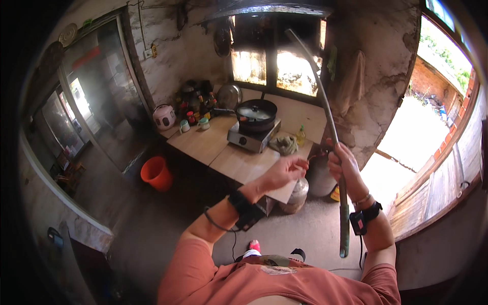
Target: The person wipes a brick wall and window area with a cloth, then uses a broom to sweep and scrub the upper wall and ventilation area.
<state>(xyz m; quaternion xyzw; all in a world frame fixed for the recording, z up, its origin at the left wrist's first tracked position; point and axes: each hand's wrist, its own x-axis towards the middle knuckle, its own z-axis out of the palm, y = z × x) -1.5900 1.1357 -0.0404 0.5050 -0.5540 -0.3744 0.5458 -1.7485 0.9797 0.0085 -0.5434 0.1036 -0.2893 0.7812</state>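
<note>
My right hand [347, 164] grips a long thin pole [324, 91] that stands tilted, its upper end in front of the window. The pole's lower part has a dark green sleeve with a light tip. Nothing shows in my left hand [288, 171], which is raised before the table's near corner with loosely bent fingers. Past my hands, a black wok [256, 114] with pale contents sits on a silver portable gas stove [244, 141]. Beside the stove lie a crumpled cloth [284, 145] and a bottle of yellow liquid [300, 135].
Jars and bottles crowd the table [198, 146] near a rice cooker [164, 116]. An orange bucket [156, 173] stands on the floor at left. A grey gas cylinder [320, 175] and a lidded container [297, 196] are by the table's right end. The right doorway is open.
</note>
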